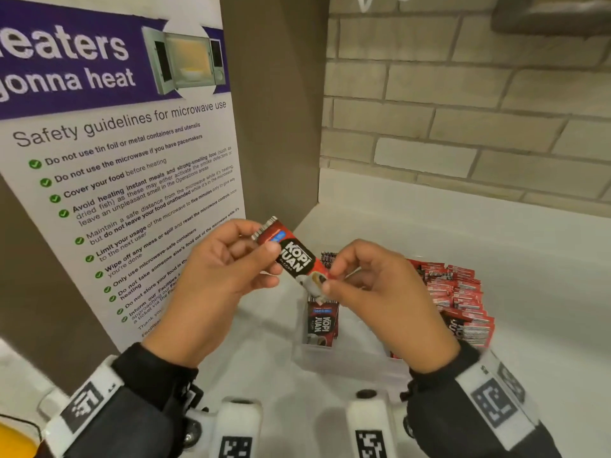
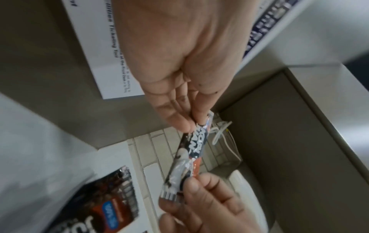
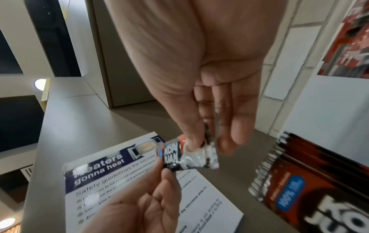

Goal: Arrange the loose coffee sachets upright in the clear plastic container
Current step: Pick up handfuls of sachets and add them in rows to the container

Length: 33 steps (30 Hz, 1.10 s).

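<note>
A red and black Kopi Juan coffee sachet [image 1: 295,256] [image 2: 191,148] [image 3: 185,157] is held up in the air between both hands, above the clear plastic container [image 1: 344,358]. My left hand [image 1: 224,269] pinches its upper end between thumb and fingers. My right hand [image 1: 367,276] pinches its lower end. A few sachets [image 1: 322,322] stand upright at the container's left end. A row of loose sachets [image 1: 459,299] lies to the right of my right hand; whether inside the container is unclear.
A microwave safety poster [image 1: 125,166] leans against the brown side wall at the left. A beige brick wall [image 1: 463,110] backs the white counter [image 1: 529,259]. White marked blocks [image 1: 367,424] sit at the near edge.
</note>
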### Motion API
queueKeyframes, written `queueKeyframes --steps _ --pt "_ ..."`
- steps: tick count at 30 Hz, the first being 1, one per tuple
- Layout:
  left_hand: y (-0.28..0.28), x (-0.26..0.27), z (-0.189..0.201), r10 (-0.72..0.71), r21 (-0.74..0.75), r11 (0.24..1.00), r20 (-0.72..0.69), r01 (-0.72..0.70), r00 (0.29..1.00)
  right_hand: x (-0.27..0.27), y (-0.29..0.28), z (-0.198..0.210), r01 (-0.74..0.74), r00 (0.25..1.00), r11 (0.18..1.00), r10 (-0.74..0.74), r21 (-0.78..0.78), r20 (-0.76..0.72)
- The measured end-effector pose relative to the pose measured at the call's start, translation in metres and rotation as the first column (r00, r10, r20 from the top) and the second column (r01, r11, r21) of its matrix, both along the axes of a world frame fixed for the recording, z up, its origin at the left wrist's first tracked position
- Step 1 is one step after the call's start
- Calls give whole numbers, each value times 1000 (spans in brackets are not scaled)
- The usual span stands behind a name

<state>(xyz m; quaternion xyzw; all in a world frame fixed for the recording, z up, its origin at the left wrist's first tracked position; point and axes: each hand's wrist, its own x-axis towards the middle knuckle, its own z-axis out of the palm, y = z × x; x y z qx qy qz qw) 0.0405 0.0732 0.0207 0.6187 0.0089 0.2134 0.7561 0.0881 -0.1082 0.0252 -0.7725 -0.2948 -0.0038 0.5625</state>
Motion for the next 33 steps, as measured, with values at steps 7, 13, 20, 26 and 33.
queueKeyframes --steps 7,13,20,26,33 --pt "-15 -3 -1 -91 422 903 0 83 996 -7 -5 6 -23 998 999 21 36 55" --pt "-11 -7 -21 -46 461 884 -88 82 995 -6 -12 -22 89 995 996 -87 -30 55" --pt "-6 -12 -45 -3 387 916 -269 111 963 -2 -5 -55 143 990 980 -144 -139 1" --pt "-24 -6 -58 -200 273 902 -420 333 885 2 2 -63 192 981 956 -186 -224 48" --pt "-30 11 -71 -378 118 877 -430 466 820 8 -7 -54 167 978 937 -196 -306 -68"
